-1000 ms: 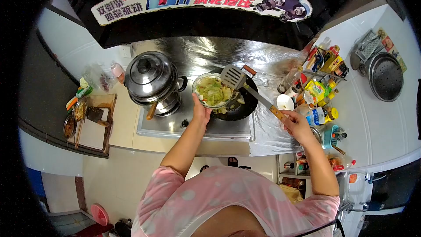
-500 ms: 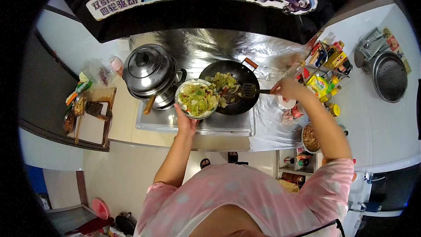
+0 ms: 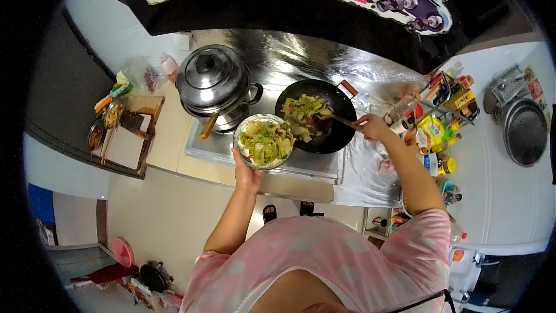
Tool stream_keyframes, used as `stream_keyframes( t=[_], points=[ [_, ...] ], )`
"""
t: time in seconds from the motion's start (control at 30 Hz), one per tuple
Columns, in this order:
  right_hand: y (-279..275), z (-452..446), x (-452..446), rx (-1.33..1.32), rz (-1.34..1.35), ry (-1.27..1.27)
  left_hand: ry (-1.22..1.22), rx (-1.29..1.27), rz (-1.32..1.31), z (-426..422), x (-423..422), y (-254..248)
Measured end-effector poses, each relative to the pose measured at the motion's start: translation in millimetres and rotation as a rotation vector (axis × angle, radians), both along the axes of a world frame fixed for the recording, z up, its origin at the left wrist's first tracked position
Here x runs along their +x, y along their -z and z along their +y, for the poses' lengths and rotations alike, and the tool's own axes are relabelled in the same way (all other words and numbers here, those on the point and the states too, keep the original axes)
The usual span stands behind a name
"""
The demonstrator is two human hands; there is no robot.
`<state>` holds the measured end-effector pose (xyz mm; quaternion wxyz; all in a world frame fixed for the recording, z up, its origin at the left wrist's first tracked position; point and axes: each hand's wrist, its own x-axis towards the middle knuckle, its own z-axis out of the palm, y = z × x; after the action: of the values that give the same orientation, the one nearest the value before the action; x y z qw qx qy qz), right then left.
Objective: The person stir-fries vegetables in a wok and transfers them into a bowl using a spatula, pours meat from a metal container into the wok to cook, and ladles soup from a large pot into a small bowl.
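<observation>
My left hand (image 3: pixel 248 172) holds a patterned bowl (image 3: pixel 264 141) by its near rim, beside the wok and in front of the steamer. Green cabbage with red bits (image 3: pixel 267 139) fills it. In my right hand (image 3: pixel 372 128) is the handle of a spatula (image 3: pixel 343 120), whose blade is down among the food in the black wok (image 3: pixel 339 133). More cabbage (image 3: pixel 307 108) lies in the wok's left part. The wok sits on the stove (image 3: pixel 321 169).
A lidded steel steamer (image 3: pixel 214 81) stands left of the wok, its wooden handle (image 3: pixel 209 127) pointing toward me. Sauce bottles and a rack (image 3: pixel 449 110) stand at the right. At far left is a cutting board (image 3: pixel 128 145) with a cleaver (image 3: pixel 133 123).
From over the wok, the bowl has moved left and toward me. The spatula has gone from raised above the wok down into its food. The camera view has shifted too.
</observation>
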<state>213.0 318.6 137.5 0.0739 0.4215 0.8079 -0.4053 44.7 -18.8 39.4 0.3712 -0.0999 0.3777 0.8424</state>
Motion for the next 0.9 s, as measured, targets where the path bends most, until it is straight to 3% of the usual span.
stream_keyframes(
  t=[0.07, 0.17, 0.2, 0.3, 0.4, 0.53, 0.63, 0.73, 0.83, 0.9],
  points=[
    [28, -1, -1, 0.049, 0.060, -0.023, -0.022, -0.012, 0.009, -2, 0, -1],
    [57, -5, 6, 0.641, 0.178, -0.305, -0.036, -0.046, -0.001, -5, 0, -2],
    [62, -8, 10, 0.718, 0.300, -0.413, -0.035, -0.064, -0.005, -5, -1, -5],
    [15, -44, 22, 0.863, 0.063, -0.510, -0.048, -0.042, 0.002, -4, -2, -2],
    [4, -47, 39, 0.975, -0.074, -0.676, -0.058, -0.025, 0.011, 0, -1, -4],
    [-23, -40, 57, 0.886, -0.096, -0.498, -0.042, -0.073, 0.010, 2, -2, 0],
    [-27, 11, 72, 0.541, 0.284, -0.416, -0.035, -0.069, 0.003, 3, -3, 4],
    [-62, 19, 64, 0.022, -0.231, -0.121, -0.020, 0.015, 0.037, 3, -7, 15],
    [-32, 21, 67, -0.163, -0.158, -0.068, -0.071, 0.040, 0.041, 7, -4, 10],
    [-10, 3, 61, -0.152, -0.138, 0.022, -0.071, 0.033, 0.036, 7, -1, 4]
  ],
)
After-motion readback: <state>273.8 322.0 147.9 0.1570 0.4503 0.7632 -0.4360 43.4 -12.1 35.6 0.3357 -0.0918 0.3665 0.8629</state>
